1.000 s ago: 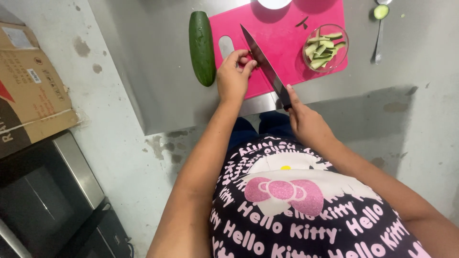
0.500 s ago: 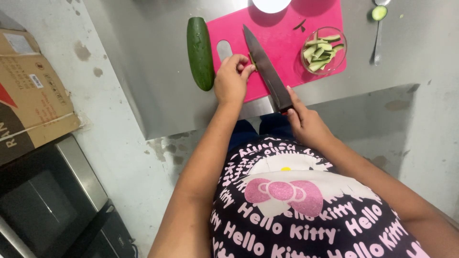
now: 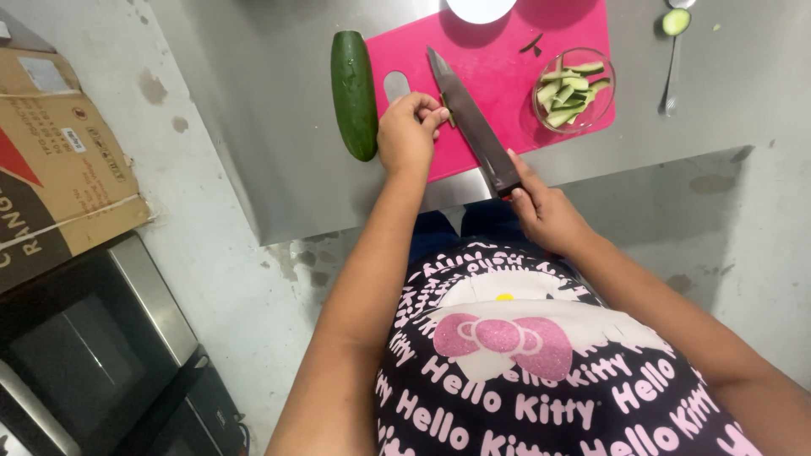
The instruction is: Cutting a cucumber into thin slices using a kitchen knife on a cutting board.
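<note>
A pink cutting board [image 3: 498,72] lies on a steel table [image 3: 253,127]. My left hand [image 3: 408,131] rests on the board's near left part and pinches a small green cucumber piece [image 3: 449,114] against the blade. In my right hand [image 3: 545,207] is a large kitchen knife [image 3: 469,118], gripped by the handle at the table's near edge, its blade pointing away across the board. A whole cucumber [image 3: 354,93] lies just left of the board. A clear glass bowl [image 3: 574,89] of cut cucumber strips sits on the board's right side.
A white dish [image 3: 480,8] sits at the board's far edge. A spoon [image 3: 673,63] with a cucumber slice [image 3: 676,21] lies to the right on the table. On the floor at left are a cardboard box [image 3: 59,160] and a dark appliance [image 3: 93,346].
The knife blade has shifted slightly left towards my left hand's fingertips. Both hands stay in about the same place on the board.
</note>
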